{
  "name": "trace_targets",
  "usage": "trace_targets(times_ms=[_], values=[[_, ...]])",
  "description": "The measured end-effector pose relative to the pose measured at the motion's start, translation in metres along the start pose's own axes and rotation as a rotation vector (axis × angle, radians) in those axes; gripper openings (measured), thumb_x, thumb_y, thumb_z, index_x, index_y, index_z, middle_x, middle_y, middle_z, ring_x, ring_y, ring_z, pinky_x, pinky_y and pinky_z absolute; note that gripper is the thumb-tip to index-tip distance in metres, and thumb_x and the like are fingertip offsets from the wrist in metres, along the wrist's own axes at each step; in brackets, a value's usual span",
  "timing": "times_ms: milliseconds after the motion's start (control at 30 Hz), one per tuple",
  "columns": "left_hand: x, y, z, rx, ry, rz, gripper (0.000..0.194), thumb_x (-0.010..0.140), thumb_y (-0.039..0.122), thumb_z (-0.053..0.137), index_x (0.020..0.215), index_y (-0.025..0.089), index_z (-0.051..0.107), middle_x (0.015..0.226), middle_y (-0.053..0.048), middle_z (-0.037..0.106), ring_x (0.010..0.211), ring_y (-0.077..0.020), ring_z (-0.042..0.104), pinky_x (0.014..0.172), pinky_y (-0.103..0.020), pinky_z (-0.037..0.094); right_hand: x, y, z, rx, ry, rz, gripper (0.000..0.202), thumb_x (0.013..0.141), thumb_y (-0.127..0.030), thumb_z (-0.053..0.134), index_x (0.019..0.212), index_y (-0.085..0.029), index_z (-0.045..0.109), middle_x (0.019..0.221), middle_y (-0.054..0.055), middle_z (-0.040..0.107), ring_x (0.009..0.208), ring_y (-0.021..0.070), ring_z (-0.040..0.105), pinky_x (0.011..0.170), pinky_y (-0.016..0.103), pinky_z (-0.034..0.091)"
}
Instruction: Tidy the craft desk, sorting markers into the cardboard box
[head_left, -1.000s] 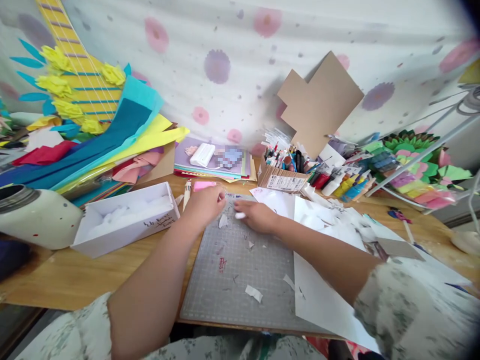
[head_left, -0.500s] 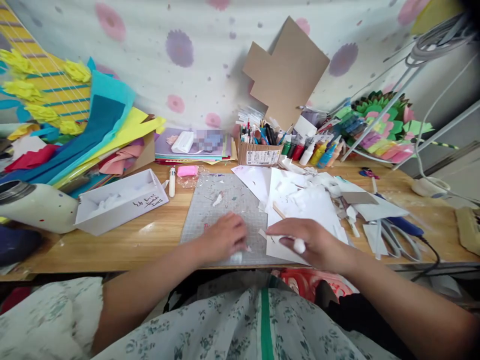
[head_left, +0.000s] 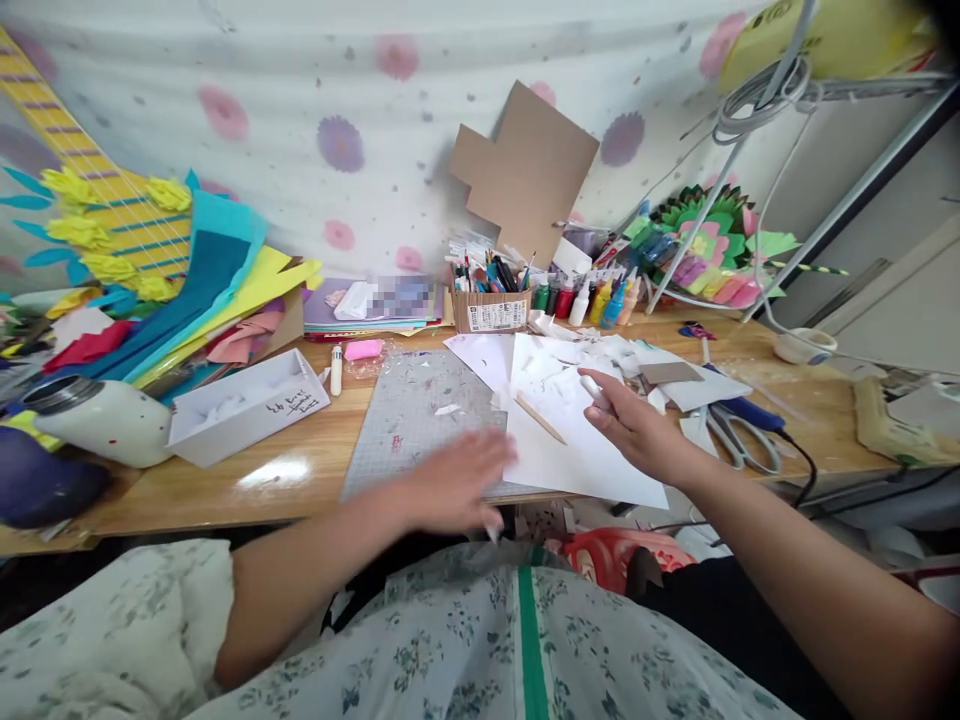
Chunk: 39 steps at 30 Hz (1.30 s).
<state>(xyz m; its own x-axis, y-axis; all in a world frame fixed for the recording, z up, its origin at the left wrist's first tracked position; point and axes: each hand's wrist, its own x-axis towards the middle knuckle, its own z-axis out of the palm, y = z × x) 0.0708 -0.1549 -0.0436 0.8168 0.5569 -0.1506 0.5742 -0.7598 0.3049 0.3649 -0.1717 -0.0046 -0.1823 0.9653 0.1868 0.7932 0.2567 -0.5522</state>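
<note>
My left hand [head_left: 461, 480], blurred by motion, stretches over the front edge of the grey cutting mat [head_left: 405, 400] with its fingers extended. A small white scrap [head_left: 493, 530] shows just below its thumb; whether they touch I cannot tell. Over the white paper sheets [head_left: 592, 465], my right hand [head_left: 637, 425] is closed around a small white rounded piece [head_left: 594, 386], most of it hidden by the fingers. Between the hands a wooden pencil-like stick [head_left: 541, 418] lies on the paper. Another white scrap [head_left: 448, 410] rests on the mat.
At the left are a white open box [head_left: 247, 405] with white bits inside and a white flask [head_left: 112, 415]. A pen box [head_left: 491, 310] and paint bottles [head_left: 581, 300] line the back. Scissors [head_left: 742, 440] and a blue-handled tool [head_left: 750, 412] with a cable lie at the right.
My left hand has swept toward the mat's front edge and straightened its fingers. My right hand has lifted up and away from the front of the paper, still with the white piece. The view has shifted.
</note>
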Motion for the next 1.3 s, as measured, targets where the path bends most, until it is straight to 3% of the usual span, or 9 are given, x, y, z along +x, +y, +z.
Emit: trace_targets(times_ms=[133,300,367,500,600,733,900,1000,1300], values=[[-0.024,0.051,0.02,-0.264,0.006,0.588,0.047,0.093,0.042,0.041,0.131,0.017,0.052,0.134,-0.007,0.058,0.125,-0.0159,0.051,0.108,-0.024,0.035,0.026,-0.017,0.005,-0.017,-0.16,-0.182,0.046,0.086,-0.025,0.045,0.13,-0.016,0.055,0.115,0.013,0.064,0.1,0.0234,0.061,0.089,0.037,0.047],[-0.01,-0.015,-0.006,0.02,0.284,-0.32,0.052,0.092,0.038,0.042,0.139,0.017,0.041,0.15,-0.019,0.034,0.141,-0.0332,0.025,0.113,-0.06,0.015,0.104,-0.073,0.035,0.017,-0.25,-0.229,0.042,0.092,-0.027,0.043,0.134,-0.026,0.053,0.102,0.003,0.07,0.092,0.0176,0.064,0.086,0.031,0.047],[-0.003,-0.037,-0.014,0.035,0.24,-0.419,0.068,0.089,0.048,0.046,0.145,0.011,0.03,0.153,-0.025,0.02,0.143,-0.0412,0.012,0.107,-0.07,0.013,0.145,-0.096,0.057,-0.055,-0.236,-0.272,0.04,0.093,-0.023,0.043,0.131,-0.024,0.055,0.118,0.004,0.066,0.108,0.0177,0.059,0.094,0.029,0.043],[-0.01,-0.019,-0.003,-0.083,0.066,0.005,0.081,0.081,0.062,0.052,0.146,0.017,0.031,0.155,-0.016,0.022,0.144,-0.0339,0.013,0.115,-0.055,0.013,0.215,-0.134,0.113,-0.21,-0.292,-0.258,0.041,0.087,-0.006,0.044,0.125,-0.013,0.059,0.128,0.014,0.06,0.117,0.0227,0.055,0.095,0.03,0.041],[-0.027,0.012,0.006,-0.419,0.006,0.413,0.066,0.088,0.061,0.041,0.138,0.019,0.046,0.139,-0.012,0.052,0.132,-0.0259,0.043,0.113,-0.038,0.03,0.237,-0.158,0.149,-0.231,-0.294,-0.216,0.036,0.087,-0.008,0.045,0.12,-0.004,0.059,0.116,0.021,0.064,0.106,0.0262,0.061,0.088,0.034,0.045],[-0.046,0.012,-0.006,-0.691,-0.046,0.467,0.047,0.095,0.046,0.035,0.126,0.02,0.06,0.111,-0.009,0.071,0.099,-0.0183,0.067,0.084,-0.022,0.051,0.227,-0.154,0.16,-0.201,-0.233,-0.332,0.04,0.094,-0.029,0.045,0.131,-0.016,0.051,0.13,0.012,0.058,0.12,0.0202,0.051,0.098,0.031,0.039],[-0.031,-0.034,-0.044,-0.333,0.168,0.008,0.042,0.091,0.028,0.044,0.132,0.032,0.053,0.107,-0.003,0.072,0.089,-0.0198,0.068,0.079,-0.03,0.05,0.182,-0.063,0.114,-0.25,-0.201,-0.301,0.028,0.088,-0.023,0.053,0.109,-0.011,0.068,0.112,0.014,0.066,0.107,0.0224,0.058,0.097,0.034,0.041],[0.008,-0.061,-0.064,-0.19,0.338,-0.349,0.036,0.087,0.019,0.046,0.117,0.024,0.063,0.113,-0.007,0.068,0.102,-0.0246,0.062,0.091,-0.038,0.045,0.152,-0.006,0.077,-0.275,-0.114,-0.194,0.036,0.083,-0.005,0.046,0.112,-0.011,0.067,0.12,0.013,0.063,0.112,0.022,0.055,0.099,0.033,0.04],[0.145,-0.063,-0.053,-0.521,0.342,-0.508,0.038,0.089,0.034,0.057,0.122,0.015,0.052,0.102,-0.007,0.063,0.086,-0.0182,0.062,0.079,-0.039,0.053,0.052,0.044,0.008,-0.325,-0.062,0.254,0.029,0.088,-0.026,0.049,0.109,-0.014,0.066,0.107,0.012,0.067,0.089,0.0208,0.063,0.081,0.032,0.047]])
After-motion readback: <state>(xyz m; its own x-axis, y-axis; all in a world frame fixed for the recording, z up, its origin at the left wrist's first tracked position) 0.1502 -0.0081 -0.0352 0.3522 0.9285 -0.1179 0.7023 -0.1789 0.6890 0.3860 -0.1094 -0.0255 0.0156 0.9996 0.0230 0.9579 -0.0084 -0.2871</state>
